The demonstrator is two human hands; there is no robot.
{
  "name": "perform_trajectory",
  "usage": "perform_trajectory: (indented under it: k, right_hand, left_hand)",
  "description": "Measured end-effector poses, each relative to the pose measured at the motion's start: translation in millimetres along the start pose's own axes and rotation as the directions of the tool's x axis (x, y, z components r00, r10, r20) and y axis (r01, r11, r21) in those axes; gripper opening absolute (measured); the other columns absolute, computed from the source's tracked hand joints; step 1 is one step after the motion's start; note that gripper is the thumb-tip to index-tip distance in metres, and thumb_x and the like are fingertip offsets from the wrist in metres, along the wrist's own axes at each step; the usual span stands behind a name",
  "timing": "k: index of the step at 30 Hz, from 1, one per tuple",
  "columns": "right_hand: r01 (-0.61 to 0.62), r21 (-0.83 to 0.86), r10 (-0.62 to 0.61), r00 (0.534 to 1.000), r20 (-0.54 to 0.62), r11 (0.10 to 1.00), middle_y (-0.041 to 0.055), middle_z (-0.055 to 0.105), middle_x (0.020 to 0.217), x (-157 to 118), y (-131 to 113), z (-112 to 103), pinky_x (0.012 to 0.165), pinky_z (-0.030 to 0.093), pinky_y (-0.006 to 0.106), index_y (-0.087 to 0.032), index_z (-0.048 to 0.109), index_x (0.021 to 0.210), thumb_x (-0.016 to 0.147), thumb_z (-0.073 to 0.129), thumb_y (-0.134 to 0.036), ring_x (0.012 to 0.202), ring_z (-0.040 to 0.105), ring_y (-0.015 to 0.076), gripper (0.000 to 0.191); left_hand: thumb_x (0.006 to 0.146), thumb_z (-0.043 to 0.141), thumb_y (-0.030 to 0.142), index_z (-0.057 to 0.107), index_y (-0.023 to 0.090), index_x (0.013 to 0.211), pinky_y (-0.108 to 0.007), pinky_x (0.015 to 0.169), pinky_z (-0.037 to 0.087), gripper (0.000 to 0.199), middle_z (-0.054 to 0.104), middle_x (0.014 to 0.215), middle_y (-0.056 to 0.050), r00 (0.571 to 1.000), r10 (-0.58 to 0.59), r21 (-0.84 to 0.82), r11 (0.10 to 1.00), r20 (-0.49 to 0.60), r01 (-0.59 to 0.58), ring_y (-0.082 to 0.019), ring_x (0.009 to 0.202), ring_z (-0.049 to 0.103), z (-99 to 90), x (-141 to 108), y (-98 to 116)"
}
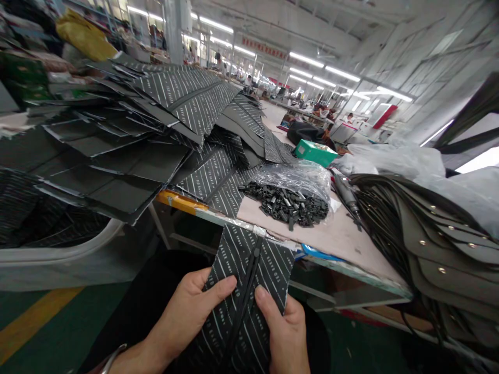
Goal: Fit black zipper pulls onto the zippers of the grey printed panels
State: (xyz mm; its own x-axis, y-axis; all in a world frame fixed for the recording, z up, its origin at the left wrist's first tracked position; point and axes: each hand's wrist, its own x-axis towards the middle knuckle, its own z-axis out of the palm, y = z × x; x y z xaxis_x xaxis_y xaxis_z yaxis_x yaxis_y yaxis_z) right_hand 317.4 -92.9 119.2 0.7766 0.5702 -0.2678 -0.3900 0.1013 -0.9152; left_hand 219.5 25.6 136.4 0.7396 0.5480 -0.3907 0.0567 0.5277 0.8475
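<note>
Between my hands is a dark, striped and lettered fabric panel [268, 270] with a zipper [246, 291] running lengthwise down its middle. My left hand [195, 301] grips the panel's left edge, thumb on top and fingers behind. On the opposite edge, my right hand [284, 322] pinches it the same way. The panel's far end meets the table's front edge; its near end runs down toward my lap. Just beyond, a clear plastic bag spills a heap of small dark zipper pulls or sliders [292, 205] onto the table.
Stacked matching panels [187, 93] cover the table's left side and overhang a white tub [89, 259]. A green box [315, 152] stands behind the heap. To the right lie a screwdriver-like tool [345, 192] and grey pieces with metal studs [429, 228]. Other people work far back.
</note>
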Motion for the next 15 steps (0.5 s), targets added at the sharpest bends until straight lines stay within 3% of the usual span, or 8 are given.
perform_trajectory:
  k: [4,8,11,13,15]
  right_hand:
    - [0.087,-0.06,-0.085,0.996,0.034,0.994,0.0066,0.079,0.084,22,-18,2,0.07,0.058,0.034,-0.016,0.08,0.089,0.076,0.081,-0.041,0.074,0.071,0.0232,0.028]
    - [0.213,-0.139,-0.211,0.977,0.032,0.967,0.0064,0.08,0.09,55,-34,7,0.077,0.057,0.037,-0.015,0.079,0.091,0.073,0.082,-0.041,0.078,0.07,0.0237,0.031]
    - [0.204,-0.141,-0.197,0.978,0.063,0.969,0.005,0.079,0.089,58,-34,6,0.076,0.056,0.035,-0.016,0.079,0.092,0.075,0.079,-0.043,0.077,0.069,0.0221,0.032]
    - [0.173,-0.151,-0.159,0.983,0.096,0.973,0.0033,0.078,0.08,44,-26,-1,0.068,0.055,0.032,-0.016,0.08,0.088,0.072,0.082,-0.04,0.069,0.067,0.0203,0.029]
    - [0.114,-0.181,-0.071,0.971,0.227,0.977,0.0013,0.075,0.071,23,-10,-13,0.058,0.052,0.028,-0.015,0.08,0.082,0.062,0.088,-0.038,0.061,0.063,0.0186,0.031]
  left_hand:
    - [0.079,0.078,0.039,0.074,0.016,0.078,-0.023,0.062,0.051,0.024,0.075,0.074,-0.001,0.997,0.067,0.056,0.996,0.043,-0.069,-0.016,0.065,0.064,5.1,15,28]
    - [0.081,0.077,0.035,0.073,0.016,0.082,-0.025,0.066,0.053,0.02,0.075,0.079,-0.002,0.977,0.195,0.087,0.976,0.081,-0.202,-0.017,0.07,0.065,13.7,42,47]
    - [0.082,0.076,0.037,0.073,0.017,0.085,-0.025,0.067,0.054,0.02,0.076,0.08,-0.001,0.969,0.233,0.066,0.969,0.089,-0.239,-0.017,0.07,0.065,16.2,45,42]
    - [0.081,0.078,0.04,0.074,0.017,0.084,-0.024,0.07,0.055,0.023,0.076,0.08,-0.001,0.962,0.261,0.061,0.962,0.079,-0.266,-0.017,0.073,0.066,9.9,31,31]
    - [0.074,0.083,0.044,0.076,0.017,0.081,-0.025,0.072,0.056,0.028,0.078,0.079,-0.001,0.961,0.274,0.049,0.96,0.019,-0.275,-0.019,0.076,0.068,-6.0,8,17]
